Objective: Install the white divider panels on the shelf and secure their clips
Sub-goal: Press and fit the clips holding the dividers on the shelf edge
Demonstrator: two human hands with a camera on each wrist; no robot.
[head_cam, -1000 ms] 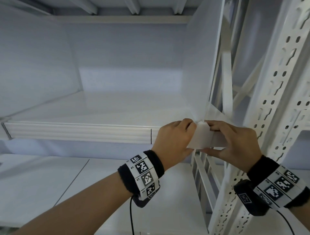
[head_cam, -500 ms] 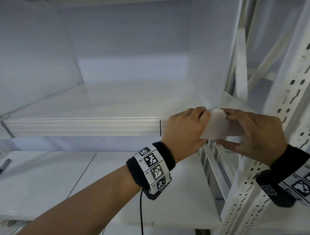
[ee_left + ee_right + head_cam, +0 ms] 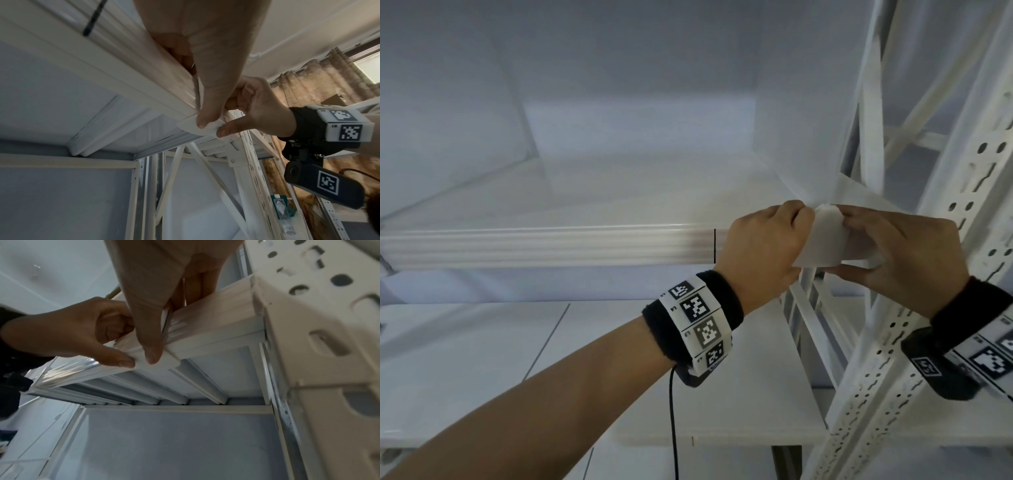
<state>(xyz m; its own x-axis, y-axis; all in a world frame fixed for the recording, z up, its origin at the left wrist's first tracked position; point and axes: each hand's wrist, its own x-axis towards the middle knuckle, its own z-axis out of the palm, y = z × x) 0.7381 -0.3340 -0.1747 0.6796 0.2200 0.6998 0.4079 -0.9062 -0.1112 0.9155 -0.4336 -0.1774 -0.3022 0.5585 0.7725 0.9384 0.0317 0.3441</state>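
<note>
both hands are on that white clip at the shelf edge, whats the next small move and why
Probably press the clip firmly onto the shelf's front lip. Both the left hand and the right hand pinch it right below the divider panel, and its lower end hangs below the lip, so it looks not fully seated.

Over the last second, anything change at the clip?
Nothing visibly changed in the grasp. Both hands, left and right, still pinch the white clip on the shelf's front edge at the foot of the divider panel. Only the head view shifted a little; the panel stayed upright.
</note>
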